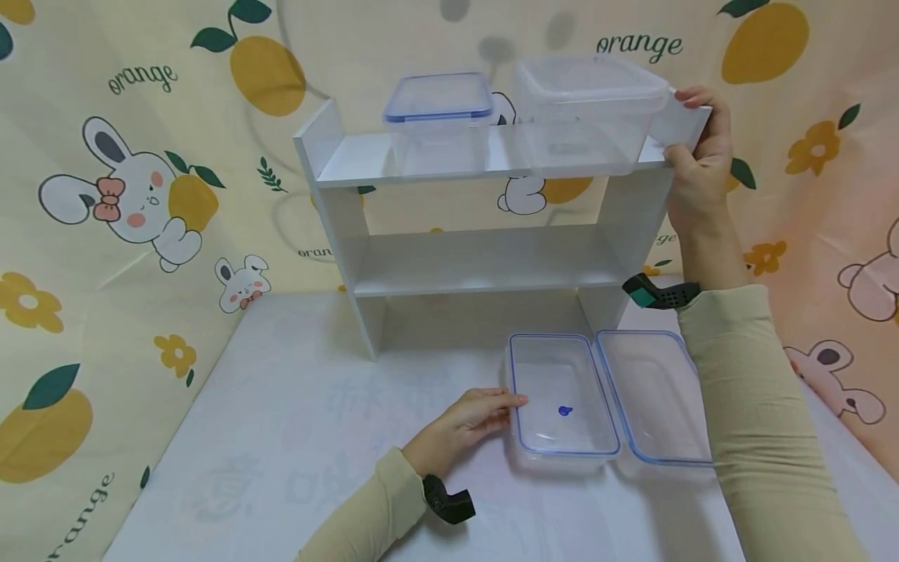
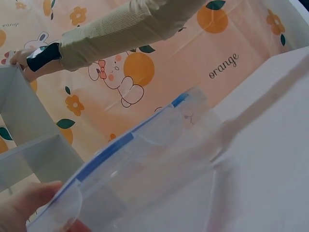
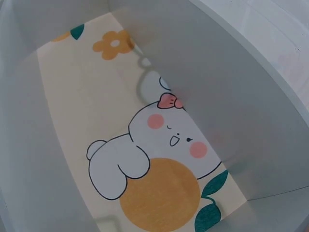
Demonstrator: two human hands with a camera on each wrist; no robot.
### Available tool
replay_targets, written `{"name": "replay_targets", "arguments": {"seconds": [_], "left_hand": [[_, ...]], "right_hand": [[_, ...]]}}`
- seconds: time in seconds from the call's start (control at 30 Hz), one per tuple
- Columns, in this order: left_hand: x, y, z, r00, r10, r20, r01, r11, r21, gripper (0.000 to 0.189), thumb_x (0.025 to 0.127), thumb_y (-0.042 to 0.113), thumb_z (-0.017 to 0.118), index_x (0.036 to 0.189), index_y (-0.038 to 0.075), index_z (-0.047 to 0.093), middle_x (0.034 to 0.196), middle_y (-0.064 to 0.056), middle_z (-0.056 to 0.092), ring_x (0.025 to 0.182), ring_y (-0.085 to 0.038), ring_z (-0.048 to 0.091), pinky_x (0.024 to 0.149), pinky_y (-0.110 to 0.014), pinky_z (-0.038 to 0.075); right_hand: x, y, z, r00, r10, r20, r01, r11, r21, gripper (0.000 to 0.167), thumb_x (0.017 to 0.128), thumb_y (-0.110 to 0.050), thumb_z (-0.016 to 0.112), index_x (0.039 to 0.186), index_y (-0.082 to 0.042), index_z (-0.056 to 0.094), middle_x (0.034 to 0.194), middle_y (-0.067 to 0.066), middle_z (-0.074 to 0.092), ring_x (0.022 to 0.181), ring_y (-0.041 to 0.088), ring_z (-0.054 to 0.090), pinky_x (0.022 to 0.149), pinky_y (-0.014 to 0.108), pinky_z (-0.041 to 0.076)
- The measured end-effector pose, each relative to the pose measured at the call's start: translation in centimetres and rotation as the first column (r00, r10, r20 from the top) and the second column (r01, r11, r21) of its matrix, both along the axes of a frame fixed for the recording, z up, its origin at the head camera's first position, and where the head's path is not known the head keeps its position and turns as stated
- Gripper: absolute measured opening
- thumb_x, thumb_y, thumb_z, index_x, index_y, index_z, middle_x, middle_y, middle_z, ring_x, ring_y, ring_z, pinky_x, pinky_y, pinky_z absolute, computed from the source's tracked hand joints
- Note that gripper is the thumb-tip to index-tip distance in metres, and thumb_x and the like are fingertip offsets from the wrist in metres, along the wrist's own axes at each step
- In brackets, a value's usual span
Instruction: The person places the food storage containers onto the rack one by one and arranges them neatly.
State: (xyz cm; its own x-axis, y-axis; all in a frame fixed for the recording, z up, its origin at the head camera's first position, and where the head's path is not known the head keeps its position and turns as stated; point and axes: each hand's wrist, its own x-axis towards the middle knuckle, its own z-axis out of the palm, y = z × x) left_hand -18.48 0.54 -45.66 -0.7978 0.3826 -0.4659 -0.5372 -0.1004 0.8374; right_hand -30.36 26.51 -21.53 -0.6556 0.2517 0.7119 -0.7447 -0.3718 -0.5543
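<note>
Gripped shelf (image 1: 485, 257) with right hand (image 1: 702, 160); pinched lidded plastic container (image 1: 564, 394) by rim with left hand (image 1: 463, 424): seemed light, stiff, best rim-held.

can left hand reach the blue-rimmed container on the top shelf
Probably yes: nothing visible stands before the blue-rimmed shelf container, but the left hand has its grip on the left table container.

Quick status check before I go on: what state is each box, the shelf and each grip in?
Small tub: lidded, upright
Large tub: lidded, upright
Left box: lidded
Right box: apparently lidded, partly hidden by the sleeve
Shelf: standing upright
Left grip: pinching the left box's edge
Right grip: holding the shelf's right side
</note>
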Motion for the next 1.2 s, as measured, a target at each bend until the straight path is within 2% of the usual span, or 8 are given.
{"name": "replay_targets", "arguments": {"seconds": [0.17, 0.23, 0.4, 0.57, 0.77, 0.87, 1.0, 1.2], "left_hand": [[-0.1, 0.4, 0.0, 1.0, 0.015, 0.012, -0.015, 1.0, 0.012, 0.035, 0.086, 0.006, 0.069, 0.118, -0.006, 0.061, 0.095, -0.003, 0.067, 0.085, -0.01, 0.061, 0.077, -0.02, 0.054], [-0.1, 0.4, 0.0, 1.0, 0.017, 0.012, -0.017, 1.0, 0.003, 0.036, 0.085, 0.006, 0.07, 0.118, -0.006, 0.061, 0.096, -0.004, 0.067, 0.085, -0.011, 0.062, 0.076, -0.02, 0.054], [0.3, -0.1, 0.2, 1.0, 0.01, 0.012, -0.01, 1.0, 0.021, 0.021, 0.085, 0.006, 0.069, 0.104, 0.0, 0.064, 0.085, 0.002, 0.067, 0.077, -0.008, 0.058, 0.072, -0.018, 0.051], [0.6, -0.4, 0.6, 1.0, 0.0, -0.011, 0.001, 0.997, 0.082, 0.005, 0.087, 0.004, 0.065, 0.091, 0.006, 0.062, 0.081, 0.003, 0.065, 0.075, -0.008, 0.058, 0.071, -0.018, 0.051], [0.7, -0.6, 1.1, 1.0, 0.003, -0.015, -0.001, 0.995, 0.104, 0.011, 0.088, 0.003, 0.063, 0.099, 0.0, 0.062, 0.083, 0.002, 0.064, 0.076, -0.007, 0.058, 0.072, -0.018, 0.051], [0.7, -0.7, 1.3, 1.0, 0.005, -0.012, -0.004, 0.994, 0.109, 0.002, 0.088, 0.003, 0.063, 0.09, 0.004, 0.063, 0.079, 0.003, 0.063, 0.072, -0.006, 0.055, 0.068, -0.017, 0.048], [0.7, -0.9, 1.7, 1.0, -0.005, -0.02, 0.007, 0.993, 0.115, 0.012, 0.089, 0.004, 0.063, 0.079, 0.01, 0.062, 0.074, 0.005, 0.061, 0.068, -0.006, 0.053, 0.065, -0.016, 0.046], [0.8, -1.2, 2.3, 0.999, -0.014, -0.03, 0.017, 0.994, 0.106, 0.015, 0.089, 0.006, 0.063, 0.076, 0.012, 0.063, 0.073, 0.006, 0.061, 0.068, -0.005, 0.051, 0.064, -0.014, 0.045]], "right_hand": [[0.1, 0.0, 0.0, 1.0, 0.001, -0.001, -0.001, 1.0, 0.0, 0.047, 0.082, 0.028, 0.034, 0.108, -0.007, 0.05, 0.125, 0.004, 0.05, 0.125, 0.024, 0.042, 0.114, 0.036, 0.038], [0.1, 0.0, -0.1, 1.0, 0.002, -0.002, -0.002, 1.0, 0.001, 0.047, 0.082, 0.028, 0.034, 0.108, -0.007, 0.05, 0.125, 0.004, 0.05, 0.125, 0.024, 0.042, 0.114, 0.036, 0.038], [0.0, 0.0, -0.2, 1.0, 0.017, -0.002, -0.017, 1.0, -0.01, 0.047, 0.081, 0.029, 0.034, 0.108, -0.007, 0.051, 0.124, 0.004, 0.05, 0.124, 0.024, 0.042, 0.114, 0.035, 0.038], [0.0, 0.0, -0.2, 1.0, 0.008, 0.001, -0.008, 1.0, -0.003, 0.047, 0.081, 0.029, 0.035, 0.108, -0.007, 0.051, 0.125, 0.005, 0.05, 0.126, 0.024, 0.042, 0.115, 0.035, 0.039], [0.0, 0.1, 0.0, 1.0, 0.008, -0.002, -0.008, 1.0, -0.006, 0.047, 0.081, 0.028, 0.035, 0.108, -0.007, 0.05, 0.125, 0.005, 0.05, 0.125, 0.024, 0.042, 0.114, 0.035, 0.039], [0.0, 0.1, 0.1, 1.0, 0.003, 0.0, -0.003, 1.0, -0.001, 0.047, 0.081, 0.028, 0.035, 0.108, -0.007, 0.051, 0.125, 0.004, 0.05, 0.125, 0.024, 0.042, 0.115, 0.035, 0.038], [0.1, 0.1, 0.0, 1.0, 0.013, -0.002, -0.013, 1.0, -0.005, 0.047, 0.081, 0.028, 0.035, 0.108, -0.007, 0.05, 0.125, 0.005, 0.05, 0.125, 0.024, 0.042, 0.115, 0.035, 0.038], [0.1, 0.1, 0.0, 1.0, 0.006, 0.002, -0.006, 1.0, -0.001, 0.047, 0.081, 0.029, 0.034, 0.108, -0.007, 0.051, 0.125, 0.005, 0.051, 0.125, 0.024, 0.042, 0.115, 0.035, 0.038]]}}
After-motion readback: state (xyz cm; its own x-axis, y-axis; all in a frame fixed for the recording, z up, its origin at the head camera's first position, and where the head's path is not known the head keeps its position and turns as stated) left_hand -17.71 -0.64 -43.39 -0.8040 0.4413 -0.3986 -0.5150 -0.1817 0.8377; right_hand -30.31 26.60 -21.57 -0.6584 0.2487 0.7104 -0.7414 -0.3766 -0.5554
